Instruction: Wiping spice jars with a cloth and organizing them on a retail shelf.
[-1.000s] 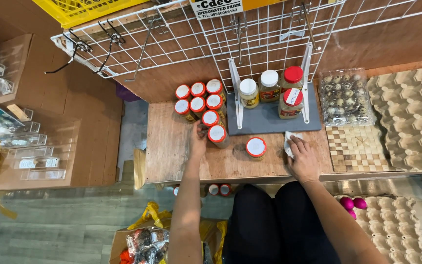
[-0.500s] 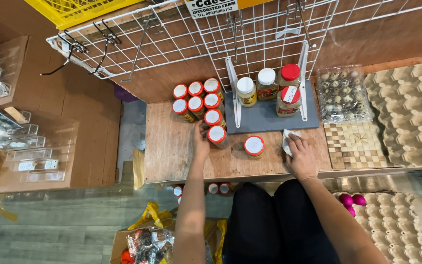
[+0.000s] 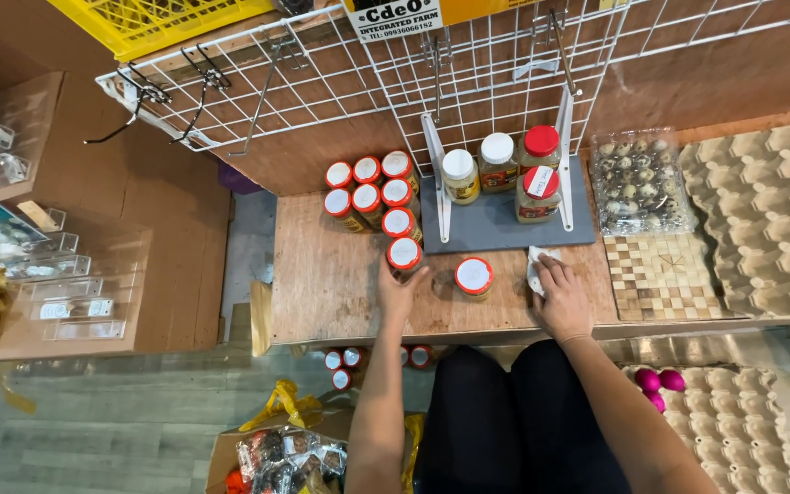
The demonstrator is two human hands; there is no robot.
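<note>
My left hand [image 3: 400, 291] rests on the wooden counter [image 3: 331, 274], fingers spread, just below a red-lidded jar [image 3: 404, 254] and left of a lone red-lidded jar [image 3: 474, 275]. It holds nothing. Behind it stands a cluster of several red-lidded jars [image 3: 369, 194]. My right hand [image 3: 561, 297] presses a white cloth [image 3: 535, 265] onto the counter at the front edge of a grey tray [image 3: 496, 224].
The grey tray holds white-lidded and red-lidded jars [image 3: 503, 165]. A clear box of quail eggs [image 3: 640, 181], a woven mat [image 3: 665, 274] and cardboard egg trays [image 3: 770, 215] lie right. A white wire grid [image 3: 368, 73] leans behind. More jars [image 3: 345, 361] sit below the counter.
My left hand has left the jar cluster and moved right and toward me, now lying open on the counter between the two nearest jars. The right hand stays on the cloth.
</note>
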